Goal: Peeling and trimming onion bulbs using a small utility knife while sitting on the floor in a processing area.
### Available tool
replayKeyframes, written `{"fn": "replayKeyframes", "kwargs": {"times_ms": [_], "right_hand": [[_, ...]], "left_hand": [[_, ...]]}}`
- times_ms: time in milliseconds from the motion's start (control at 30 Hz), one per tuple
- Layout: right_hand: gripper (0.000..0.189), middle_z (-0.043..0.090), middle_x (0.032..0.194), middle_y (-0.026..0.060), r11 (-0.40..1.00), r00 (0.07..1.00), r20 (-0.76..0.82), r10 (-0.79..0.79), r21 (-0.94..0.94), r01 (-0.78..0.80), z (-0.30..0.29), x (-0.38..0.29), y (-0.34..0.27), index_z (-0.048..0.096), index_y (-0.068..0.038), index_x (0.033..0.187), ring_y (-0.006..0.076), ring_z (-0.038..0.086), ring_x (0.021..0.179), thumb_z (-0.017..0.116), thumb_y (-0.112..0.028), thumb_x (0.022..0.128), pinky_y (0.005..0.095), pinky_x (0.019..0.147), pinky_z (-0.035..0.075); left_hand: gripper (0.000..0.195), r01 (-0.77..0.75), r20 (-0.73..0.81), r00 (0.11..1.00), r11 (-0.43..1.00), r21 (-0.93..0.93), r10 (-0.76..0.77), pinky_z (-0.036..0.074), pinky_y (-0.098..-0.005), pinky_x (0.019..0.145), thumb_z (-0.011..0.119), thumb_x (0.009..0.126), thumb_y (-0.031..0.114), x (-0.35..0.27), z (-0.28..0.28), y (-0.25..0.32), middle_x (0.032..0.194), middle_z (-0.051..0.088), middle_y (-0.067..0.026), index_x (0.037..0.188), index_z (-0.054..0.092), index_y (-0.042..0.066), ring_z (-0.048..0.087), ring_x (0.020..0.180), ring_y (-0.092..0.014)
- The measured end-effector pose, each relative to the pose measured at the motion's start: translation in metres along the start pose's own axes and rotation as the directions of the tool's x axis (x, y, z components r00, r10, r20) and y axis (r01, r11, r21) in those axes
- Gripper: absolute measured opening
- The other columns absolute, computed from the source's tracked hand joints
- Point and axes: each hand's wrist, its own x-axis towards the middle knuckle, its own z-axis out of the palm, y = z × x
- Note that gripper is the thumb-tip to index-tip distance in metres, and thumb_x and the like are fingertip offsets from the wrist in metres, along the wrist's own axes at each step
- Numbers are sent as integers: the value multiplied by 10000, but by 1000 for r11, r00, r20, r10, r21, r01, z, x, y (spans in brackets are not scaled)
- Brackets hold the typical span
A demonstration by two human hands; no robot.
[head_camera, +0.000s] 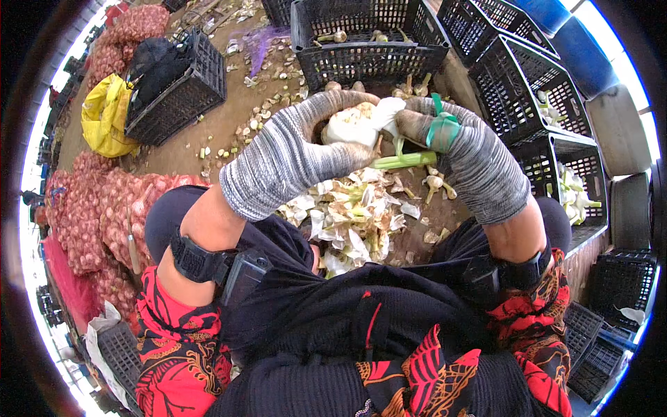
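Observation:
My left hand [292,156], in a grey striped knit glove, grips a white garlic bulb [350,127] between thumb and fingers. Its root end looks brownish. At the bulb's right side, my right hand [474,151] pinches a white flap of garlic skin [388,113]. Green tape [443,131] is wrapped around a finger or the thumb of that glove. A cut green garlic stalk [404,160] extends just below the two hands; whether it still joins the bulb cannot be told. Between my knees lies a heap of peeled skins and stalk scraps [359,213].
Ahead stands a black plastic crate [370,65] with a few garlic bulbs. Crates of trimmed garlic [573,200] line the right. Red mesh sacks of garlic [114,213] fill the left, with a knife [133,250] against them. Loose bulbs [435,182] lie near my right hand.

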Motion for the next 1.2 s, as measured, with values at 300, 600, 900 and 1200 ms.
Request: {"fn": "replayKeyframes", "kwargs": {"times_ms": [300, 600, 900, 1200], "right_hand": [[214, 685, 898, 71, 903, 942, -184, -282, -382, 196, -46, 18, 21, 661, -42, 1092, 172, 662, 831, 611, -154, 916, 297, 758, 530], [275, 641, 940, 150, 344, 745, 183, -642, -799, 493, -1, 0, 12, 686, -76, 1015, 355, 633, 852, 754, -180, 770, 416, 732, 516], [156, 617, 826, 148, 244, 769, 151, -621, -896, 372, 15, -2, 2, 664, -71, 897, 353, 619, 767, 677, -197, 806, 453, 689, 487], [131, 627, 821, 167, 334, 739, 83, -669, -855, 398, -6, 2, 4, 634, -9, 920, 339, 630, 770, 664, -114, 848, 370, 716, 512]], "left_hand": [[750, -102, 43, 993, 992, -79, 106, 445, -350, 1001, 795, 718, 390, -2, -9, -1, 1215, 618, -103, 1324, 515, 48, 566, 1154, -179], [471, 68, -69, 996, 996, 62, -63, 526, -271, 802, 783, 811, 226, 0, -5, -4, 1006, 637, -31, 1184, 579, 23, 607, 902, -101], [478, 100, -54, 994, 994, 48, -98, 527, -270, 790, 800, 802, 262, -3, -4, 3, 1003, 657, -41, 1162, 603, 17, 618, 916, -102], [597, 44, 131, 990, 999, -15, -42, 504, -308, 905, 837, 739, 218, -8, 1, 12, 1103, 657, -68, 1236, 564, 28, 614, 1023, -142]]}}
